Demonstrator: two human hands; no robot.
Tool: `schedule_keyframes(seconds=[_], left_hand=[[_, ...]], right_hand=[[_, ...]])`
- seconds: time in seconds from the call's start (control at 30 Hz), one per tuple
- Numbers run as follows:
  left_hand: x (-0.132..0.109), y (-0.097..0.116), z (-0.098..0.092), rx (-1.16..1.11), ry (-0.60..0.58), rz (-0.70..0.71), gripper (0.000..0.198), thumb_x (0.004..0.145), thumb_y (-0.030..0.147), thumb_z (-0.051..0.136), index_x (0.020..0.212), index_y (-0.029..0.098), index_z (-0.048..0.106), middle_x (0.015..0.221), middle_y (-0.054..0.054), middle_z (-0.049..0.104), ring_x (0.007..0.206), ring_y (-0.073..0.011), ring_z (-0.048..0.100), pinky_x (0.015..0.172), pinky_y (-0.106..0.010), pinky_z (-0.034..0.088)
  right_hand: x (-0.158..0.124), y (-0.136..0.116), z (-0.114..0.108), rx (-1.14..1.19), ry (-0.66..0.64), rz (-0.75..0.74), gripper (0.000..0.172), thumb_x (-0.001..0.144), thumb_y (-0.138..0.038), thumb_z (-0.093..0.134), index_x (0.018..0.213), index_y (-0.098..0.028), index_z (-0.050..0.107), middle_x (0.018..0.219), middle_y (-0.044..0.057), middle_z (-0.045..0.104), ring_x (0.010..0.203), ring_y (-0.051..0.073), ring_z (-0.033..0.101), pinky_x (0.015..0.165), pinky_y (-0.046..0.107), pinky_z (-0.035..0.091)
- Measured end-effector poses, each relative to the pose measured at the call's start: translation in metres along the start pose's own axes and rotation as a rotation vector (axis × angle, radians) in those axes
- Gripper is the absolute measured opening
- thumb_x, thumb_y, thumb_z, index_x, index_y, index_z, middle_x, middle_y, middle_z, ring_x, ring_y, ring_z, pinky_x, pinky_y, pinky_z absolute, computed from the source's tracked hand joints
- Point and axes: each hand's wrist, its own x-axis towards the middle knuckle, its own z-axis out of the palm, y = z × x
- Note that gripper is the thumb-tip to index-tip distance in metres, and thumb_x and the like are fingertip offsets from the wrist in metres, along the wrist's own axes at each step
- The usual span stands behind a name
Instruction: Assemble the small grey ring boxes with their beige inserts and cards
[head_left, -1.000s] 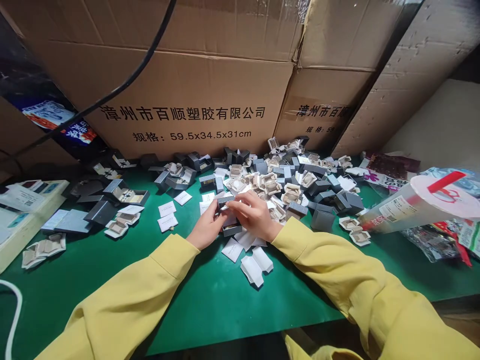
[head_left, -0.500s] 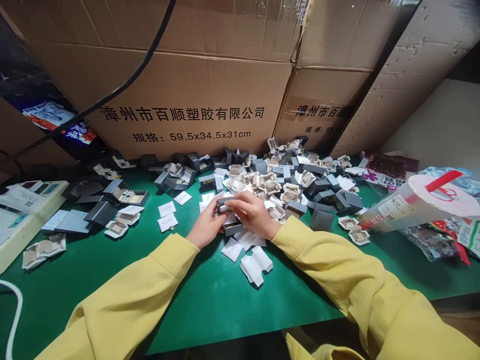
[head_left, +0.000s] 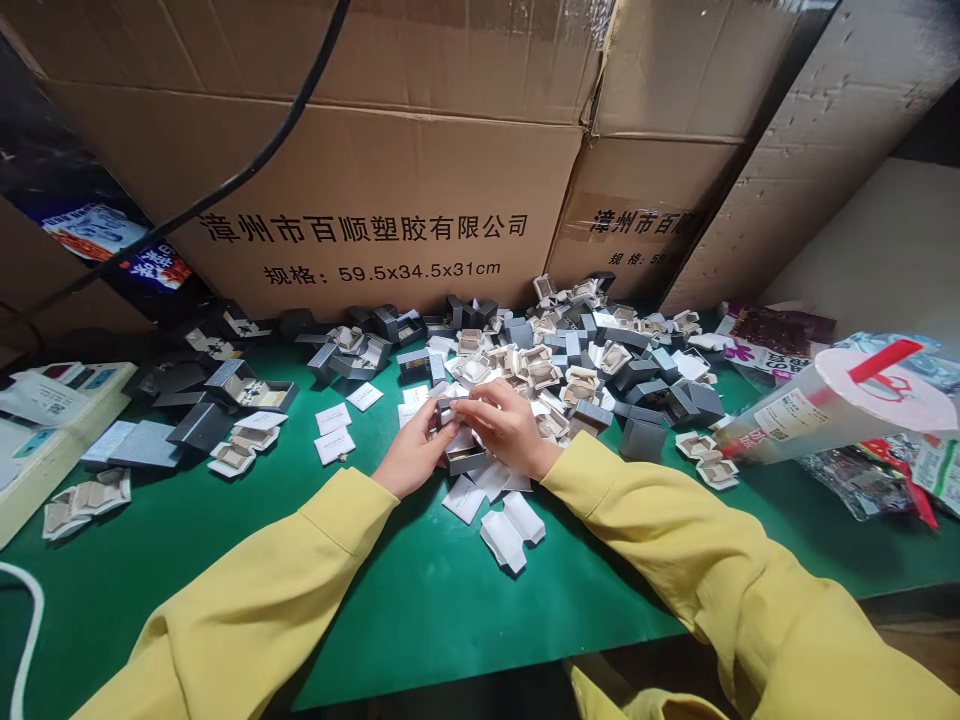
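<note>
Near the middle of the green table, my left hand (head_left: 415, 448) is closed on the left side of a small dark grey box (head_left: 466, 459). The box stands open, with its lid tilted up between my hands. My right hand (head_left: 504, 426) pinches at the lid from the right, its fingertips close to those of my left hand; they partly cover the box. Just below lie white printed cards (head_left: 464, 499) and an unfolded white insert (head_left: 505, 540). A heap of beige inserts (head_left: 540, 368) and grey boxes (head_left: 643, 434) spreads behind my hands.
Large cardboard cartons (head_left: 360, 200) stand along the back of the green table (head_left: 420, 630). A drink cup (head_left: 806, 410) with a red straw leans at the right, by snack packets. More grey boxes (head_left: 202, 431) and a pale power strip (head_left: 67, 440) are at the left.
Both hands keep almost the same place on the grey box. The fingers and the lid have shifted very slightly.
</note>
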Motion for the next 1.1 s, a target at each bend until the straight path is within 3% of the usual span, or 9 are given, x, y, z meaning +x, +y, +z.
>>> schedule_keyframes(seconds=[0.3, 0.6, 0.93, 1.1], left_hand=[[0.002, -0.004, -0.001, -0.048, 0.014, 0.019, 0.039, 0.073, 0.046, 0.058, 0.101, 0.019, 0.055, 0.076, -0.003, 0.058, 0.06, -0.0146, 0.054, 0.044, -0.022, 0.042], [0.003, -0.003, -0.001, -0.046, 0.019, 0.002, 0.045, 0.072, 0.042, 0.061, 0.109, 0.018, 0.053, 0.077, -0.004, 0.059, 0.054, -0.0134, 0.052, 0.037, -0.02, 0.038], [0.004, -0.007, -0.002, -0.021, 0.012, 0.052, 0.045, 0.073, 0.042, 0.059, 0.111, 0.017, 0.054, 0.084, -0.007, 0.064, 0.067, -0.0186, 0.06, 0.051, -0.025, 0.047], [0.003, -0.008, -0.003, 0.043, -0.038, 0.072, 0.049, 0.074, 0.045, 0.057, 0.115, 0.019, 0.051, 0.096, -0.008, 0.063, 0.08, -0.0225, 0.061, 0.063, -0.03, 0.05]], right_hand=[[0.003, -0.003, 0.0, 0.052, 0.015, -0.038, 0.016, 0.086, -0.018, 0.048, 0.092, -0.018, 0.063, 0.086, 0.006, 0.058, 0.079, 0.014, 0.054, 0.066, 0.026, 0.048], [0.004, -0.002, 0.002, 0.138, 0.017, 0.052, 0.014, 0.086, -0.021, 0.048, 0.092, -0.019, 0.061, 0.088, 0.006, 0.058, 0.082, 0.015, 0.054, 0.069, 0.028, 0.048], [0.011, 0.002, -0.006, 0.443, -0.094, 0.176, 0.015, 0.085, -0.028, 0.051, 0.087, -0.019, 0.063, 0.091, 0.006, 0.057, 0.082, 0.013, 0.057, 0.067, 0.025, 0.049], [0.012, 0.001, -0.006, 0.484, -0.167, 0.201, 0.018, 0.086, -0.028, 0.05, 0.096, -0.019, 0.062, 0.097, 0.006, 0.059, 0.09, 0.015, 0.058, 0.072, 0.026, 0.05]])
